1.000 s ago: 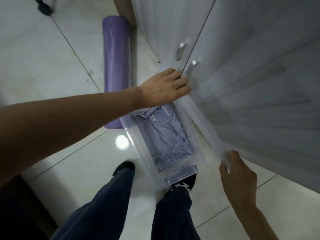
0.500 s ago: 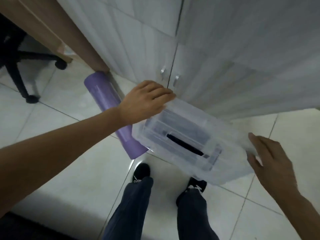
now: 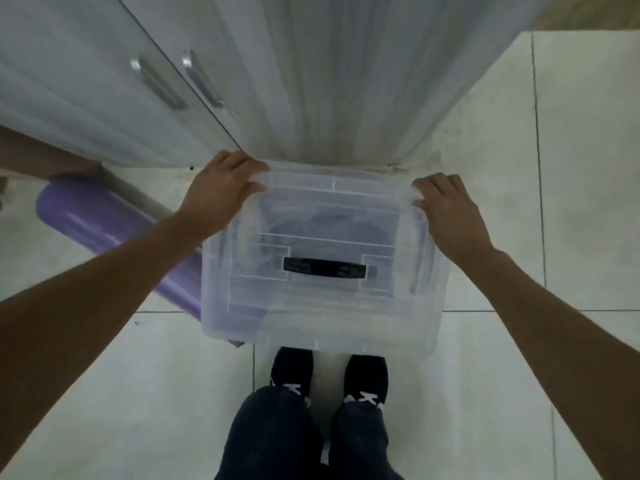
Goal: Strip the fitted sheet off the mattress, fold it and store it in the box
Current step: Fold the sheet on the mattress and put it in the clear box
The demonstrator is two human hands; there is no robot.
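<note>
A clear plastic box (image 3: 318, 327) stands on the tiled floor in front of my feet, its see-through lid (image 3: 311, 209) lying flat on top with a black handle (image 3: 325, 268) in the middle. The folded bluish sheet (image 3: 349, 223) shows only faintly through the lid. My left hand (image 3: 221, 192) presses down on the lid's far left corner with its fingers spread flat. At the far right corner my right hand (image 3: 450, 209) rests on the lid, fingers slightly bent over the edge.
White wardrobe doors (image 3: 242, 81) with metal handles rise just behind the box. A purple foam roller (image 3: 104, 230) lies on the floor to the left, its end tucked behind the box. My black shoes (image 3: 329, 372) stand right at the box's near side.
A second ago the box was open with the sheet visible and both hands held the lid upright. The lid has come down flat onto the box, and both hands now sit on its far corners.
</note>
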